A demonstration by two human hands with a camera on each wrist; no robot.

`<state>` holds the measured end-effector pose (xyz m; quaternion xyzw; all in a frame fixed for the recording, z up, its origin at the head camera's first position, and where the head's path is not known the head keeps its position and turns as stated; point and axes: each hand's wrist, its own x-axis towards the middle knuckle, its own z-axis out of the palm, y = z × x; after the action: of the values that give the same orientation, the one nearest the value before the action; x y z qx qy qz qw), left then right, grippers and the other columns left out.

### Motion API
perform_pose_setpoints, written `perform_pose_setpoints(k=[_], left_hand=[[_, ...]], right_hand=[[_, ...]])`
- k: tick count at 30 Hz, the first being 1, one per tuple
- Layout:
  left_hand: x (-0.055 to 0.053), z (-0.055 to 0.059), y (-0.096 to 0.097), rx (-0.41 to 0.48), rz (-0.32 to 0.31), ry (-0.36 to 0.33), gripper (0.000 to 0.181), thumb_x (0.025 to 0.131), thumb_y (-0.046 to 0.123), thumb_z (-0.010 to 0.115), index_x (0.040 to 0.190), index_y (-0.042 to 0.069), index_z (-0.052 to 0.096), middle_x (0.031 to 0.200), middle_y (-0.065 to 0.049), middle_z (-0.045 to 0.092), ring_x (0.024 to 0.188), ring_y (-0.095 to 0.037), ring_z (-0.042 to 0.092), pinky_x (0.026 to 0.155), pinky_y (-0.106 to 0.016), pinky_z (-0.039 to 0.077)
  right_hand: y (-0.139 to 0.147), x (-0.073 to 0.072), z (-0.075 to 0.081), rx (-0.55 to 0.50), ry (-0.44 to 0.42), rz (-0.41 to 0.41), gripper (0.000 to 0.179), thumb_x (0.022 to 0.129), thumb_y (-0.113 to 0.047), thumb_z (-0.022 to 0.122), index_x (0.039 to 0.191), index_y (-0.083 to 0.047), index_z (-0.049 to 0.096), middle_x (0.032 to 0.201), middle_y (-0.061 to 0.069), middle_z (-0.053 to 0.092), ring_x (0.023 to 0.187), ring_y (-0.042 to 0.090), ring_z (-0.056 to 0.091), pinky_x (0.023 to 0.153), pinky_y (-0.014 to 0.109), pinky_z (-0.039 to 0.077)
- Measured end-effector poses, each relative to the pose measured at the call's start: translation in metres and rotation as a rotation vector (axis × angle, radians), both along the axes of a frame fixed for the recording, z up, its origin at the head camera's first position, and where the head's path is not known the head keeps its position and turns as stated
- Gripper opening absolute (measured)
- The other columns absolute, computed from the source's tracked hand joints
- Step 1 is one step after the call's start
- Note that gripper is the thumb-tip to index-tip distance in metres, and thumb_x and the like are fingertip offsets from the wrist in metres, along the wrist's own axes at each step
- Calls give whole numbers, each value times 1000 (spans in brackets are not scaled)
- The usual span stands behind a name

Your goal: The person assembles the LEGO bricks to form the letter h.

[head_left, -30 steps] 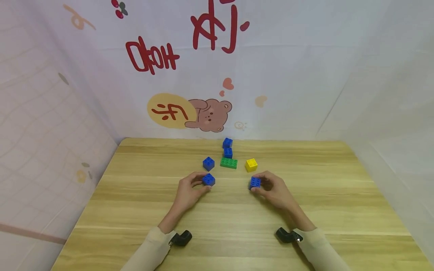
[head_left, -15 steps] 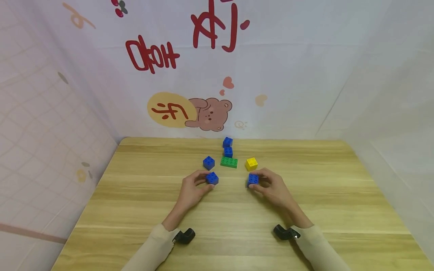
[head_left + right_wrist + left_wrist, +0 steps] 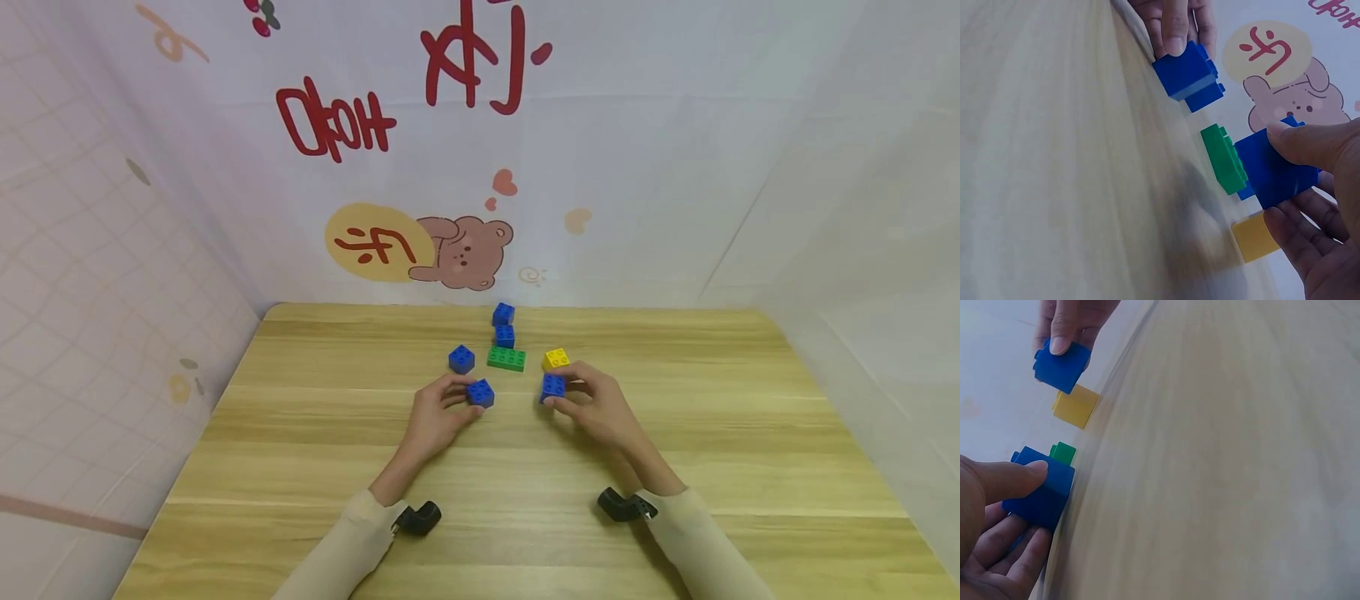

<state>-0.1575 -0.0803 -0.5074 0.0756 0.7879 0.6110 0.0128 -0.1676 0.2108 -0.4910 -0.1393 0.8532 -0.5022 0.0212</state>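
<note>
My left hand pinches a blue square brick between thumb and fingers, just above the wooden table; the left wrist view shows that brick under my thumb. My right hand pinches another blue brick, which the right wrist view shows close up as a blue brick. The two bricks face each other a short gap apart. Just behind them lie a green flat brick and a yellow brick.
Further back on the table sit a lone blue brick and two more blue bricks in a row toward the printed backdrop wall. White fabric walls close in left and right. A small black camera mount sits at each wrist.
Both hands have lifted their blue bricks slightly and moved them inward and away from me, so the gap between the two bricks has narrowed.
</note>
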Motion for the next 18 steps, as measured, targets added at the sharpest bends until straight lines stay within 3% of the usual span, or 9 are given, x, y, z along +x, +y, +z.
perform_pose_setpoints(k=[8,13,18], left_hand=[[-2,1,10,-12,-37,-2,39,85,0,81,121,5,69,131,-17,68,120,-32,68,103,-38,58],[-2,1,15,13,-54,-1,39,84,-1,81,121,4,69,131,-17,67,120,-34,67,103,-40,58],[-3,-2,20,12,-66,7,40,85,0,81,122,6,70,128,-15,69,119,-32,68,103,-40,58]], right_hand=[[-8,-3,9,3,22,-6,39,88,-8,81,124,-5,68,121,14,70,112,32,67,102,51,57],[-16,3,29,-26,34,16,38,88,-2,79,124,1,67,119,18,69,110,37,66,102,58,55],[-24,9,47,-45,49,36,38,89,-2,78,125,2,67,120,18,69,109,37,67,101,58,56]])
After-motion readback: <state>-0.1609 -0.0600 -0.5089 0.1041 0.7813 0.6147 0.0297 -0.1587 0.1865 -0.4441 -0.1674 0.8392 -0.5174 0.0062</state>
